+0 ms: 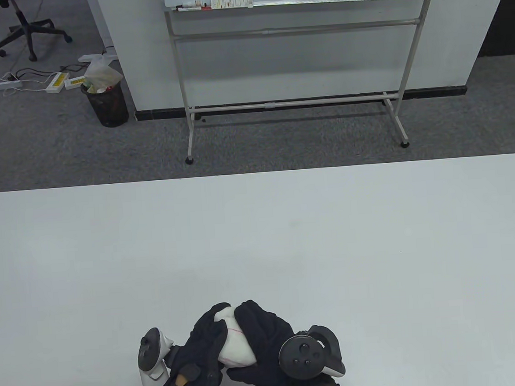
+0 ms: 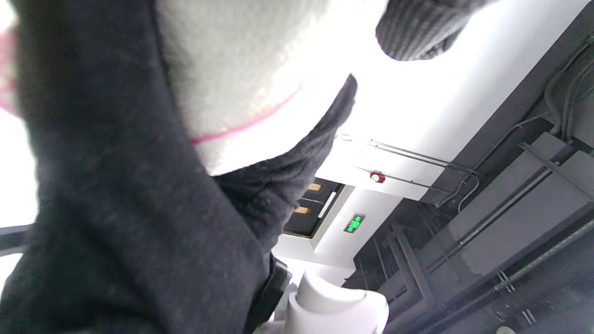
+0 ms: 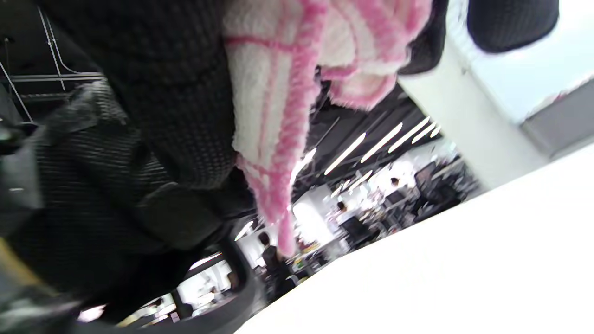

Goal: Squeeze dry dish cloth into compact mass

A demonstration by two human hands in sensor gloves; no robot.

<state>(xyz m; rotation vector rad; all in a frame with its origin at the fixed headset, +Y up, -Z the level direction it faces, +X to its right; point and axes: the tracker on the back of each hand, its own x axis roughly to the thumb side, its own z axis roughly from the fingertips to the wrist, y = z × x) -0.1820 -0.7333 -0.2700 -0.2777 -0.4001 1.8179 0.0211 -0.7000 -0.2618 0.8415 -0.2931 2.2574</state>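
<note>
White table (image 1: 260, 228): fills lower half of frame. Dish cloth (image 1: 233, 342): white with thin pink line, bunched, bottom centre, clasped between both gloved hands. Left hand (image 1: 202, 351): grips cloth's left side. Right hand (image 1: 263, 338): wraps cloth's right side and top. Whiteboard on stand (image 1: 293, 67): upper centre, on grey carpet. Waste bin (image 1: 106, 102): upper left. Office chair (image 1: 25, 28): top left corner.

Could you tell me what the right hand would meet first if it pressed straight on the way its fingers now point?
Most likely the dish cloth: the right hand already grips it, with the left hand on the far side.
</note>
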